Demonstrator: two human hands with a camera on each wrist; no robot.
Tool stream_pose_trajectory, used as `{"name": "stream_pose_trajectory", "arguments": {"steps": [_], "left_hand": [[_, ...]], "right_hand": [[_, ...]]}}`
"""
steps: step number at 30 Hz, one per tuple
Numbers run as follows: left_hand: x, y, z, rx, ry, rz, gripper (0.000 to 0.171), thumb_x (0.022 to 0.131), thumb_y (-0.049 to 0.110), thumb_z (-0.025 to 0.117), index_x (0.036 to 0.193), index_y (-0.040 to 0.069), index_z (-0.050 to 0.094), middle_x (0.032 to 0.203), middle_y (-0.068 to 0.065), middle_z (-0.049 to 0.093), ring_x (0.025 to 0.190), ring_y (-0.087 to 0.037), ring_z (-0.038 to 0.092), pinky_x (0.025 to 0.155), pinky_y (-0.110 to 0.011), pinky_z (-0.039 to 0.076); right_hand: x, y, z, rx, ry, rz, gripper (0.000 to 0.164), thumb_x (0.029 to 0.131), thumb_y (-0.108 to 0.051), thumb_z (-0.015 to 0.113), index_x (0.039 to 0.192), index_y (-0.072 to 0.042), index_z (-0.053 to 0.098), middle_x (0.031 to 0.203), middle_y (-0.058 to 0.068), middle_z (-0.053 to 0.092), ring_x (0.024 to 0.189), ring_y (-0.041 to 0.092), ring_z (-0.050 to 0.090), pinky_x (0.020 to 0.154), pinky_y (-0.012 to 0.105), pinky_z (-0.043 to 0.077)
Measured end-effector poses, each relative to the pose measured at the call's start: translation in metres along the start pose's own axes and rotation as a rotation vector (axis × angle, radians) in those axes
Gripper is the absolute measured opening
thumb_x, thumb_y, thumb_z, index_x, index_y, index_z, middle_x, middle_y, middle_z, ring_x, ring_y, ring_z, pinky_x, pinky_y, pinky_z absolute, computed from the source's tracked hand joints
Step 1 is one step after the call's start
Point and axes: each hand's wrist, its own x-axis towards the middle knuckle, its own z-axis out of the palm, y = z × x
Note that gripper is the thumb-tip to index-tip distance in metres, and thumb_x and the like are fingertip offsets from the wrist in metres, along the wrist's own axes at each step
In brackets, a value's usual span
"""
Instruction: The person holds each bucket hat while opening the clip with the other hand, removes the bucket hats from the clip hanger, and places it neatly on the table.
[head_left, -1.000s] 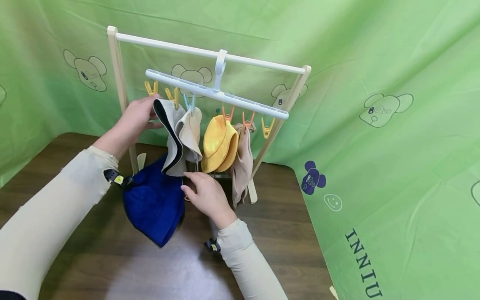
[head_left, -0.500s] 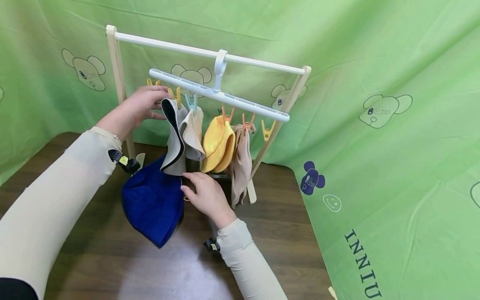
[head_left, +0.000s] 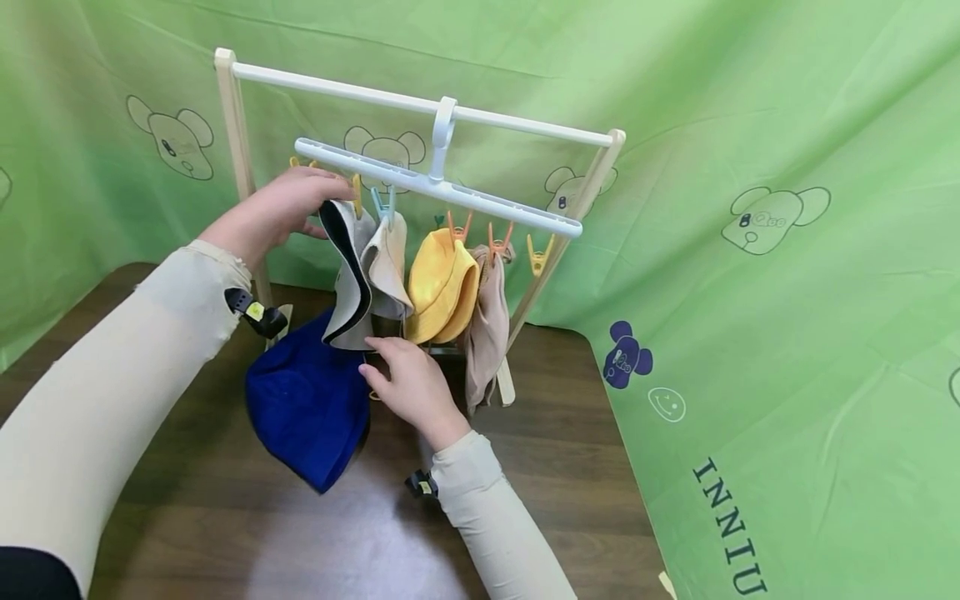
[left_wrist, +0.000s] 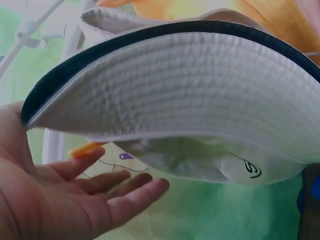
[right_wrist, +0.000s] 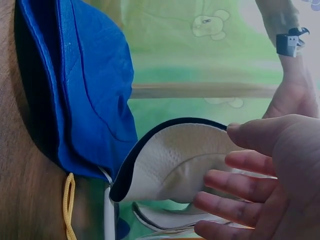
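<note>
A light grey bucket hat (head_left: pixel 351 287) with a dark inner edge hangs folded below a yellow clothespin (head_left: pixel 357 196). My left hand (head_left: pixel 288 208) is at the hat's upper corner by that clothespin. In the left wrist view, its fingers (left_wrist: pixel 135 197) are extended and spread, one fingertip against the yellow clothespin's end; the thumb is partly hidden behind the brim (left_wrist: pixel 200 80). My right hand (head_left: pixel 412 387) is at the hat's lower brim, fingers loosely extended. Seen from the right wrist, its fingers (right_wrist: pixel 240 185) are spread with nothing gripped; contact with the brim is unclear.
A white hanger bar (head_left: pixel 480 200) hangs from the wooden rack's rod (head_left: pixel 330 87). Beside the grey hat hang a cream hat (head_left: pixel 386 267), a yellow hat (head_left: pixel 438 287) and a beige hat (head_left: pixel 487 325). A blue hat (head_left: pixel 307 408) is low at the left, over the wooden table (head_left: pixel 300 550).
My left hand has moved right, from the outermost yellow clothespin toward the one above the grey hat. The hanger has swung slightly. My right hand has stayed nearly in place.
</note>
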Motion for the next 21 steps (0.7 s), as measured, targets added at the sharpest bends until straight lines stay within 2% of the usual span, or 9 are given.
{"name": "stream_pose_trajectory", "arguments": {"steps": [3, 5, 8, 10, 13, 16, 18, 21], "left_hand": [[0.001, 0.005, 0.001, -0.028, 0.001, -0.052, 0.061, 0.1, 0.05, 0.059, 0.147, 0.012, 0.051, 0.12, 0.003, 0.059, 0.099, -0.01, 0.061, 0.105, -0.049, 0.048], [0.001, 0.006, 0.0, -0.066, 0.004, -0.083, 0.052, 0.099, 0.051, 0.062, 0.135, 0.014, 0.056, 0.112, 0.004, 0.062, 0.092, -0.011, 0.063, 0.102, -0.049, 0.049], [0.001, 0.006, -0.002, -0.096, 0.004, -0.11, 0.043, 0.098, 0.051, 0.064, 0.119, 0.015, 0.055, 0.105, 0.002, 0.063, 0.091, -0.013, 0.064, 0.102, -0.051, 0.048], [0.001, 0.005, -0.003, -0.087, 0.023, -0.111, 0.044, 0.097, 0.051, 0.066, 0.118, 0.014, 0.055, 0.11, 0.002, 0.059, 0.091, -0.013, 0.063, 0.102, -0.052, 0.049], [-0.001, 0.0, -0.001, -0.053, 0.084, -0.071, 0.05, 0.093, 0.051, 0.071, 0.118, 0.009, 0.059, 0.106, 0.003, 0.059, 0.086, -0.009, 0.063, 0.096, -0.045, 0.054], [-0.001, -0.006, 0.005, -0.067, 0.17, -0.004, 0.05, 0.09, 0.047, 0.077, 0.113, 0.005, 0.061, 0.091, 0.006, 0.062, 0.077, -0.007, 0.063, 0.079, -0.032, 0.058], [-0.002, -0.01, 0.009, -0.088, 0.22, 0.044, 0.048, 0.088, 0.045, 0.079, 0.109, 0.005, 0.064, 0.084, 0.007, 0.063, 0.071, -0.005, 0.063, 0.069, -0.026, 0.057], [-0.003, -0.015, 0.016, -0.131, 0.287, 0.096, 0.044, 0.087, 0.043, 0.082, 0.106, 0.006, 0.068, 0.085, 0.007, 0.063, 0.068, -0.004, 0.061, 0.062, -0.021, 0.053]], "right_hand": [[0.0, -0.001, 0.001, -0.003, -0.006, -0.002, 0.044, 0.101, -0.038, 0.065, 0.14, -0.019, 0.063, 0.138, -0.001, 0.066, 0.129, 0.014, 0.06, 0.105, 0.034, 0.05], [0.0, -0.001, 0.001, -0.007, -0.006, -0.005, 0.043, 0.101, -0.038, 0.065, 0.14, -0.019, 0.064, 0.138, -0.001, 0.066, 0.129, 0.014, 0.06, 0.105, 0.034, 0.05], [0.0, -0.001, 0.002, -0.006, -0.001, -0.006, 0.043, 0.101, -0.038, 0.065, 0.14, -0.019, 0.064, 0.138, -0.001, 0.066, 0.129, 0.014, 0.06, 0.105, 0.035, 0.05], [0.0, -0.001, 0.002, -0.004, 0.007, -0.001, 0.044, 0.101, -0.039, 0.066, 0.139, -0.019, 0.064, 0.137, -0.001, 0.066, 0.128, 0.014, 0.06, 0.104, 0.034, 0.051], [0.0, -0.001, 0.002, 0.001, 0.023, 0.003, 0.045, 0.1, -0.04, 0.066, 0.14, -0.018, 0.064, 0.136, 0.0, 0.067, 0.128, 0.014, 0.061, 0.103, 0.035, 0.051], [0.001, -0.002, 0.004, 0.013, 0.034, 0.001, 0.051, 0.099, -0.044, 0.067, 0.142, -0.017, 0.062, 0.137, 0.001, 0.067, 0.127, 0.015, 0.061, 0.103, 0.035, 0.051], [0.002, -0.003, 0.005, 0.029, 0.042, 0.0, 0.055, 0.098, -0.046, 0.067, 0.143, -0.015, 0.06, 0.139, 0.001, 0.065, 0.129, 0.016, 0.061, 0.105, 0.035, 0.05], [0.004, -0.004, 0.007, 0.051, 0.06, 0.006, 0.06, 0.097, -0.049, 0.068, 0.145, -0.014, 0.058, 0.141, 0.002, 0.064, 0.131, 0.016, 0.059, 0.107, 0.035, 0.049]]}}
